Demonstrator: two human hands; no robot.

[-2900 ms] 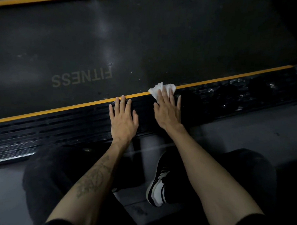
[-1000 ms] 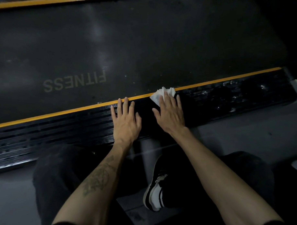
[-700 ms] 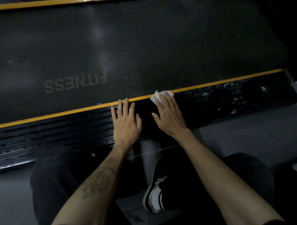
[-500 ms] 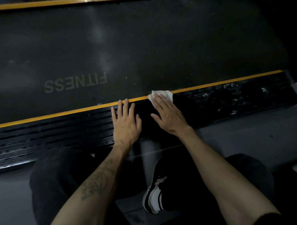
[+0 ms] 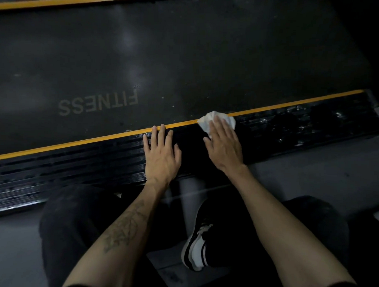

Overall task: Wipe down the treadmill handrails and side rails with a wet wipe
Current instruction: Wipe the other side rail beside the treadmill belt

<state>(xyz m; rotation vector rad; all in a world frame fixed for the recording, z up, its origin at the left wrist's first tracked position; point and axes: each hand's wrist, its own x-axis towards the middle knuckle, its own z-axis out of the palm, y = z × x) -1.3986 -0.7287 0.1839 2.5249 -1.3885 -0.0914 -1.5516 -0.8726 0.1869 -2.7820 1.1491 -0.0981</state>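
Dim gym floor, grey, with a treadmill lying across the view: dark belt [image 5: 187, 57] marked FITNESS, and the near ribbed black side rail [image 5: 76, 171] edged by a yellow stripe [image 5: 66, 144]. Left hand [image 5: 161, 155] rests flat on the rail, fingers straight, holding nothing. Right hand [image 5: 224, 144] presses the white wet wipe [image 5: 206, 122] under straight fingers at the rail's far edge, on the stripe. Rail to the right shows wet gleams. Recommendation: keep the palm flat, stroke along the ribs, overlap passes, and refold the wipe when soiled; the left section appears undone.
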